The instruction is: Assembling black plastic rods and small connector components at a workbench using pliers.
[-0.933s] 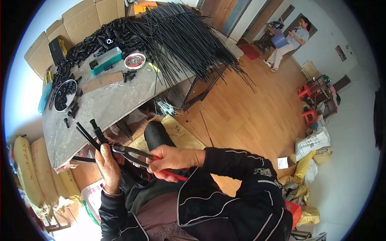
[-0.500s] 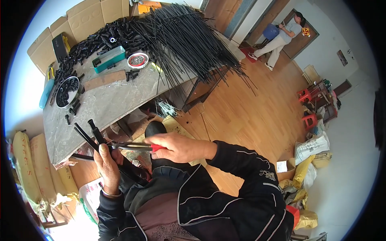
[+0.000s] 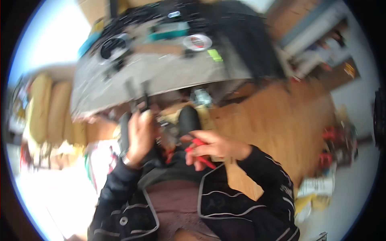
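Motion smears much of the view. My left hand (image 3: 140, 132) is closed round some dark rod-like pieces (image 3: 146, 94), whose ends stick up toward the table edge. In my right hand (image 3: 219, 145) are red-handled pliers (image 3: 207, 161); the fingers wrap round the handles. The pliers' jaws are too blurred to make out, and they sit apart from the pieces in my left hand. Both hands are above my lap, in front of the table (image 3: 120, 78).
On the table stand a teal box (image 3: 169, 33), a round white dish (image 3: 197, 42) and a bowl of dark parts (image 3: 114, 47). Black rods (image 3: 249, 44) lie heaped at its right. Sacks (image 3: 40, 108) stand at left, red stools (image 3: 327, 134) at right. A blurred person (image 3: 321, 50) is far right.
The whole view has swung, so everything sits further right. My right hand has drawn the pliers away from the black pieces, which my left hand still holds.
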`<state>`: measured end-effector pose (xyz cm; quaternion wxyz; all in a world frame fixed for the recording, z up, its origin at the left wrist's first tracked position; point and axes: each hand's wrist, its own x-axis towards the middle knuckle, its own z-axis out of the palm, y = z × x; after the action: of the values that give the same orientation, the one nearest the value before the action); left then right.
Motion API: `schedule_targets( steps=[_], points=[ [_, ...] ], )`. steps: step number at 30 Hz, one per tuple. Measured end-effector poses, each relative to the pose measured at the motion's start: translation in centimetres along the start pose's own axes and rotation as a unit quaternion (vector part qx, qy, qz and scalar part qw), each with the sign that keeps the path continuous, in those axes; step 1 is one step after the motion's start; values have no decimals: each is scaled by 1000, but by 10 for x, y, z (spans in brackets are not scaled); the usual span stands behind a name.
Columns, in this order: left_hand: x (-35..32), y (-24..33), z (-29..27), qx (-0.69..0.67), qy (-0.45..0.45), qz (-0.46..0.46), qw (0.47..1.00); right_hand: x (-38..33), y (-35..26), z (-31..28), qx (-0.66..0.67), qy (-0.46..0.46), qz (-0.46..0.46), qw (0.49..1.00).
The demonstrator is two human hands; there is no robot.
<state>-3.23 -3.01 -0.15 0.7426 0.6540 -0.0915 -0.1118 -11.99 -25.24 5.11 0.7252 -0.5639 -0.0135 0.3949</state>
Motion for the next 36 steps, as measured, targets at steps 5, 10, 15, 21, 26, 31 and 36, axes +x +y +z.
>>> schedule_targets(
  steps=[5, 10, 15, 21, 26, 31, 36],
  points=[
    [7, 20, 16, -58, -75, 33, 995, -7, -3, 10, 38, 19, 4, 999],
    [7, 13, -5, -57, -83, 18, 995, 6, -16, 14, 35, 30, 19, 999],
    [11, 9, -3, -94, -106, 24, 990, 2, -21, 11, 29, 30, 30, 999],
    [12, 8, -3, -130, -123, 2, 984, 1, -19, 7, 11, 33, 17, 999],
    [13, 9, -3, -135, -128, 3, 983, 6, -10, 9, 0, 46, -7, 999],
    [11, 14, -1, -68, -94, 1, 993, 10, 1, 9, -26, 65, -8, 998],
    [7, 9, 8, -8, -70, 89, 994, 5, 6, 15, 191, -51, 31, 980]
  ],
)
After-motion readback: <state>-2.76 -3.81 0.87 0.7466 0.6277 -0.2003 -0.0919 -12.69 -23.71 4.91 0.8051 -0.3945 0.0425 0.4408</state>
